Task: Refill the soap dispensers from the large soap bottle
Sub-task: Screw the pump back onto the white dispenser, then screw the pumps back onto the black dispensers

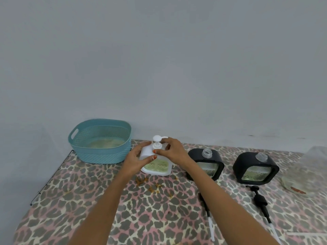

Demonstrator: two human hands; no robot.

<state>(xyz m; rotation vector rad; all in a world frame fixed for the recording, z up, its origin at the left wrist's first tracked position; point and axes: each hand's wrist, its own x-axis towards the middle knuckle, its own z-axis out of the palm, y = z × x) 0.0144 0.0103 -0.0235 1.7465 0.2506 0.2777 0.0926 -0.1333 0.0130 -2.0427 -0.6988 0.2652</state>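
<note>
A white soap dispenser (156,167) with greenish soap in its window stands on the table, its white pump head (158,139) in place on top. My left hand (137,159) grips the dispenser's left shoulder. My right hand (172,150) pinches the pump collar with its fingertips. Right of it stand two black dispensers (205,164) (255,167), both with open clear necks and no pumps. Their two black pumps (206,209) (261,202) lie on the table in front of them.
A teal plastic basket (100,141) sits at the back left against the wall. A clear plastic bag (304,175) lies at the far right. The table has a leopard-print cover (88,200) with orange stains near the middle; its left edge drops off.
</note>
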